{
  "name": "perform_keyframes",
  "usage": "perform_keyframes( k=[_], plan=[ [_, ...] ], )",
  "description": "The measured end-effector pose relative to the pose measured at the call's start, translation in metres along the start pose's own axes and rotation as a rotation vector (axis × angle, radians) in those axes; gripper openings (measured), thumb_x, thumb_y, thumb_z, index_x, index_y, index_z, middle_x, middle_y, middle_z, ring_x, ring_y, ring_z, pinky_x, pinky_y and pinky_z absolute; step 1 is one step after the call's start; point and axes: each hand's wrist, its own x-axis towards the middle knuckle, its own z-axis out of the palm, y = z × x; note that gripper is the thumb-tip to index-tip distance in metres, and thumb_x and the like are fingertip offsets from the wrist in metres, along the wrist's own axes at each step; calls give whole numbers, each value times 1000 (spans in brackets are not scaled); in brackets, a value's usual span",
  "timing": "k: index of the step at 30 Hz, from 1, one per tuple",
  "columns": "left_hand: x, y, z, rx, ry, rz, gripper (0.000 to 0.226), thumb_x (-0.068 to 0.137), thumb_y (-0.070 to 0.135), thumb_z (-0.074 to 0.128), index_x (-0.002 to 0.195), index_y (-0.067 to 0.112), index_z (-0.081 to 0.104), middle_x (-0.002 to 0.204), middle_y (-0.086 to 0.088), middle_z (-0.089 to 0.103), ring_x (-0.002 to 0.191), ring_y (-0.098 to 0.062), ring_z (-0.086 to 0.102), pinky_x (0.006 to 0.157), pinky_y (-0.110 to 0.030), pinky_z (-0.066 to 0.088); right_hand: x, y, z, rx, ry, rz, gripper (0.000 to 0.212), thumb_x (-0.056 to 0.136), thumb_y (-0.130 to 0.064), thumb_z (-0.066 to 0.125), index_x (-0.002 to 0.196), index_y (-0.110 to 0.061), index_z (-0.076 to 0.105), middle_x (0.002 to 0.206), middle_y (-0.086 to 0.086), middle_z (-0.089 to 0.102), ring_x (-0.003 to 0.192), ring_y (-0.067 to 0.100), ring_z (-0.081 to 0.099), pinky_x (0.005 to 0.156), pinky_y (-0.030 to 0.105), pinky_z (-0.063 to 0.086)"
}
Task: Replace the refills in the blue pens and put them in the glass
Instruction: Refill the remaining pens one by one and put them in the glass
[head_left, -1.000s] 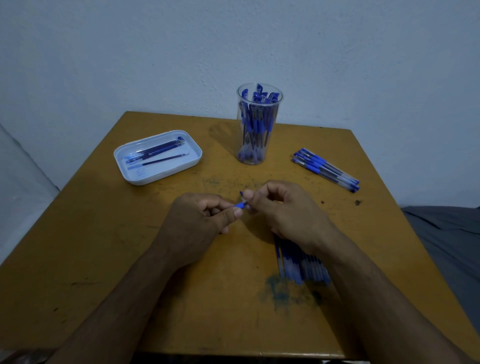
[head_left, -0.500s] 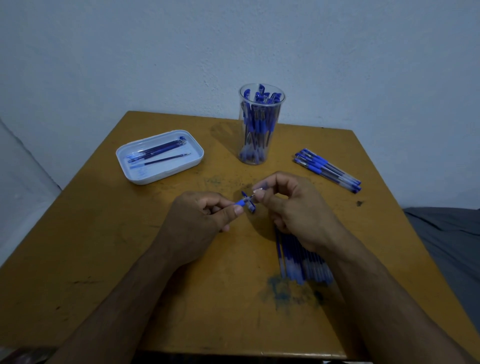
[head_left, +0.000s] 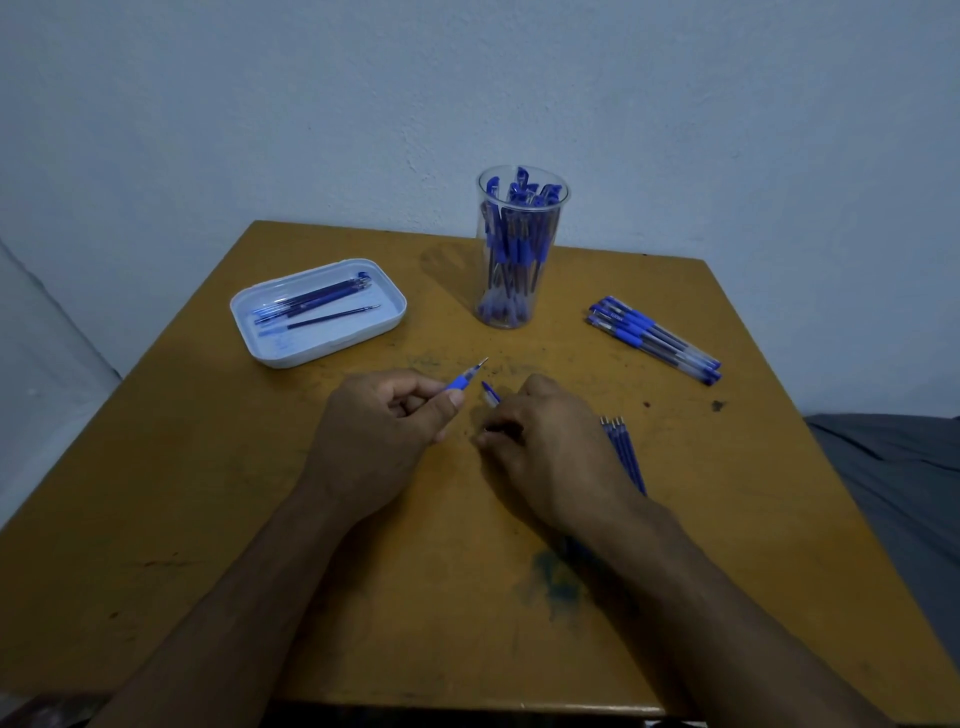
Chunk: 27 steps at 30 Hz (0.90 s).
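Many blue pens are already being kept upright in the glass (head_left: 521, 249) beyond the fingers; a pile of pens (head_left: 655, 340) to the far right is still being left unhandled. A pen (head_left: 466, 381) is being gripped in the curled fingers of the left hand (head_left: 382, 431), tip pointing up and away to the right. A pen cap (head_left: 491, 393) is being pinched by the right hand (head_left: 545, 441)
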Motion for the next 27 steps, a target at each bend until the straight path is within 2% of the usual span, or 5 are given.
perform_keyframes(
  k=[14,16,18,20,27],
  plan=[
    [-2,4,-1,-3,-38,11,3,89,31,73,91,29,74,68,4,72,47,4,56,49,-12,44,4,-8,-10,-133,-135,101,31,98,-45,61,121,-28,70,111,-5,51,96,8,49,80,23,44],
    [-4,6,-1,-26,-42,28,3,89,29,74,92,29,74,68,3,72,47,4,57,49,-11,43,4,-2,-11,66,-16,100,29,94,-43,68,116,-25,74,103,-8,60,87,4,54,72,17,42],
    [-6,7,0,-50,-43,44,5,90,25,74,92,29,74,68,1,72,48,4,57,49,-9,42,3,3,-15,529,79,189,22,94,-36,70,111,-24,78,88,-13,69,71,-1,60,63,14,41],
    [-7,8,3,-63,-41,56,9,90,21,74,93,30,73,69,0,73,48,2,57,49,-10,42,1,2,-16,964,51,282,16,96,-28,69,102,-18,80,73,-6,69,50,1,51,47,14,38],
    [-9,9,6,-66,-74,81,14,92,17,71,97,29,74,70,-1,72,50,3,58,51,-9,43,1,-5,-5,1252,133,428,12,89,-21,76,96,-12,80,76,4,70,46,7,42,38,18,31]
  ],
)
